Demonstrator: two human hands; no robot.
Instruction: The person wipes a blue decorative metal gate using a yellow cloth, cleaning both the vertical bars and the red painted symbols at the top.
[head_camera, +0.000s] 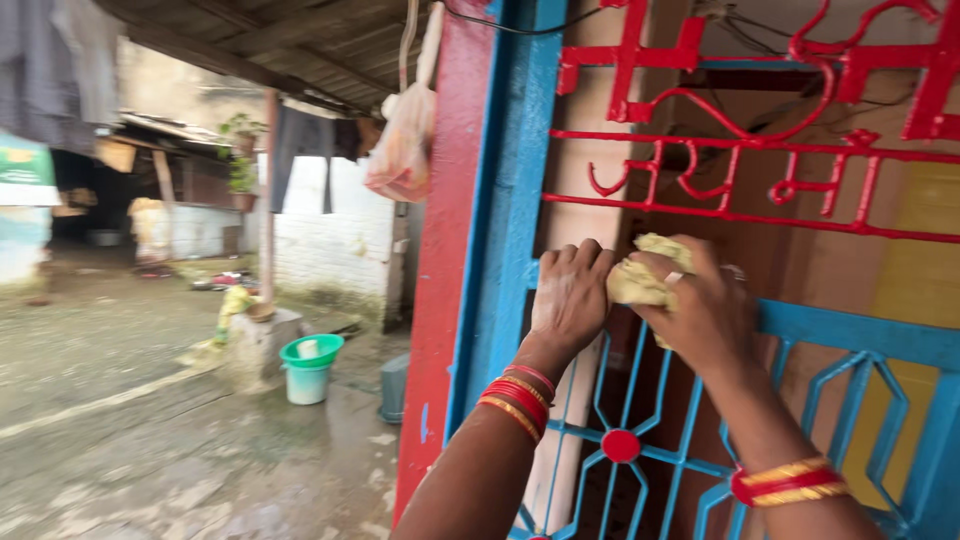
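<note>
The left hand (570, 300) is curled into a narrow fist against the blue and red metal gate (850, 340). Just right, the right hand (705, 305) clutches a yellow cloth (640, 280) against the bars. Far left stands a green bucket (308, 368).

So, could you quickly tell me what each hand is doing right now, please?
Left hand: curled closed against the painted metal gate; whether it grips a bar cannot be told.
Right hand: closed on a pale yellow cloth, held against the gate.
</note>
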